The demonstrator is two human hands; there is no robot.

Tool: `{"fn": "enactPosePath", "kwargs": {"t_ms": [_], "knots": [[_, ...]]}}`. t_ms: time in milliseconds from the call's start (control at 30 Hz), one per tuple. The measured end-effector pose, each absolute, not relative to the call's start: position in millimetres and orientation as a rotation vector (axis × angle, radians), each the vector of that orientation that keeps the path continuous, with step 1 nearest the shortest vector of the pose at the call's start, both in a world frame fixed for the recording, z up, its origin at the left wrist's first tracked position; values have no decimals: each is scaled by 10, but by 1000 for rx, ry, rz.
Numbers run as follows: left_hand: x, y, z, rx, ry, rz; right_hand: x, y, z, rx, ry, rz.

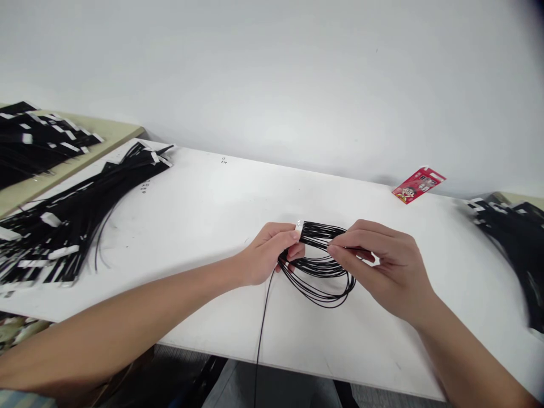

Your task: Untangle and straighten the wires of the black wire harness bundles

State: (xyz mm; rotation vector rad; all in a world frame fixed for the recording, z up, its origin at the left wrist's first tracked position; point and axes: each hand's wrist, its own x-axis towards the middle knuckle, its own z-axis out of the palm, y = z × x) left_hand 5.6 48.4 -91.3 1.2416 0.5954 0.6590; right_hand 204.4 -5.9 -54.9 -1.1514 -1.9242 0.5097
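My left hand (272, 252) grips one end of a looped bundle of thin black wires (325, 267), thumb pressed on the white connector strip (299, 229) that lines up the wire ends. Fingertips of my right hand (378, 255) pinch one or more of the black wires just right of the strip; how many is hidden. Below my hands the rest of the bundle hangs in an open loop over the white table (229, 209). From under my left hand a single wire (264, 323) trails down past the table's front edge.
At the left lies a pile of black wire bundles with white ends (97, 195); behind it, more bundles (42, 133) rest on a beige surface (121, 130). A red printed packet (419, 185) leans near the wall. More black bundles (510, 238) lie far right.
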Motion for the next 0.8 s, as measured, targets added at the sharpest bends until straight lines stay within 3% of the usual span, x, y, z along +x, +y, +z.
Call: {"fn": "enactPosePath", "kwargs": {"t_ms": [600,700,800], "knots": [[65,475,-901,1209,599,650,1946,-54,-591,-1211,-1907,389],[66,494,-888,1169,654,680,1981,-22,-578,-1220,-1851,193],[66,547,-909,1116,696,752,2055,3,-558,-1040,-1821,-216]]}}
